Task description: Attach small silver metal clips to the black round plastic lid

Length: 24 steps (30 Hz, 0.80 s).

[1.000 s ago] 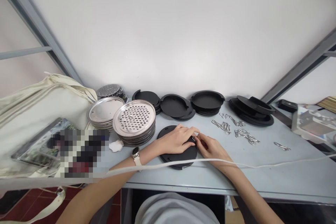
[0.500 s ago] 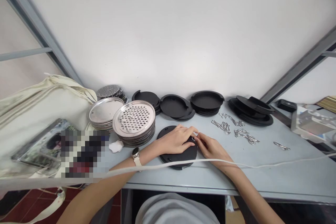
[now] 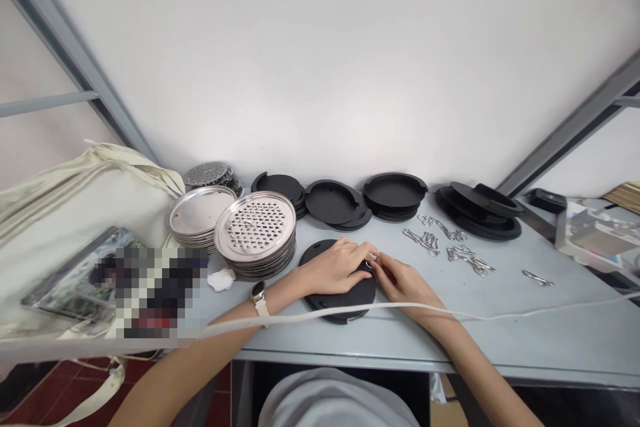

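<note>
A black round plastic disc (image 3: 345,303) with notched edges lies flat on the table in front of me. My left hand (image 3: 340,267), with a watch at the wrist, lies across it and holds it down, thumb and fingers toward its right edge. At that edge my right hand (image 3: 397,280) pinches a small metal wire clip (image 3: 369,265); most of the clip is hidden by fingers. The fingertips of both hands almost meet there. To the right lie several loose metal wire clips (image 3: 425,241), with one apart, a single clip (image 3: 537,278).
Stacked metal grater discs (image 3: 256,227) and plain metal discs (image 3: 200,213) stand left. Black round parts (image 3: 395,193) line the wall, with larger black pieces (image 3: 477,213) at back right. A white cable (image 3: 415,305) crosses in front. A cream bag (image 3: 90,193) sits left.
Both hands stay at the disc's right edge, with only a very slight shift of the fingers. Nothing else has visibly moved.
</note>
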Available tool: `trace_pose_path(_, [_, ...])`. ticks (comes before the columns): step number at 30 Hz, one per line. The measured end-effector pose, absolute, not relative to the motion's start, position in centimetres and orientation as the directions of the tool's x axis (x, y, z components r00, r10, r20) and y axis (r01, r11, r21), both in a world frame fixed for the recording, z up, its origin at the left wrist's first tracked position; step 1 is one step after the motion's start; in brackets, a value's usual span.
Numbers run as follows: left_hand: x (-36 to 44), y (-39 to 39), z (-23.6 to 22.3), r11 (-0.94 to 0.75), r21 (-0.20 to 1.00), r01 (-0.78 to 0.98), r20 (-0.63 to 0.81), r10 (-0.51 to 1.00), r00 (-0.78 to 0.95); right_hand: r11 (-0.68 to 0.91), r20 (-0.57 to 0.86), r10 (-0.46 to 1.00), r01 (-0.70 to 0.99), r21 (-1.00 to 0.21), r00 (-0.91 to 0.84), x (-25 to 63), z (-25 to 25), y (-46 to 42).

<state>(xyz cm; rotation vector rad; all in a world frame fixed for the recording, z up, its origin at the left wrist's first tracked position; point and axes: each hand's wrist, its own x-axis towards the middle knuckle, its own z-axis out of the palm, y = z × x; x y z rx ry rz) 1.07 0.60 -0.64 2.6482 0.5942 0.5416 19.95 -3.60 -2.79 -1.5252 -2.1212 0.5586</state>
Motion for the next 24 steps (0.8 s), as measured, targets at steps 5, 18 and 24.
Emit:
trace_pose_path(5, [1.11, 0.65, -0.70, -0.845, 0.443, 0.300, 0.299, 0.455, 0.838, 0.328, 0.139, 0.942, 0.757, -0.565, -0.305, 19.88, -2.58, -3.66])
trace_pose_path(18, [1.09, 0.58, -0.71, -0.842, 0.457, 0.286, 0.321, 0.456, 0.830, 0.315, 0.097, 0.946, 0.801, -0.509, -0.311, 19.77, -2.49, -3.54])
trace_pose_path(24, [1.06, 0.57, -0.53, -0.830, 0.475, 0.293, 0.302, 0.466, 0.832, 0.295, 0.070, 0.950, 0.802, -0.519, -0.304, 19.82, -2.53, -3.55])
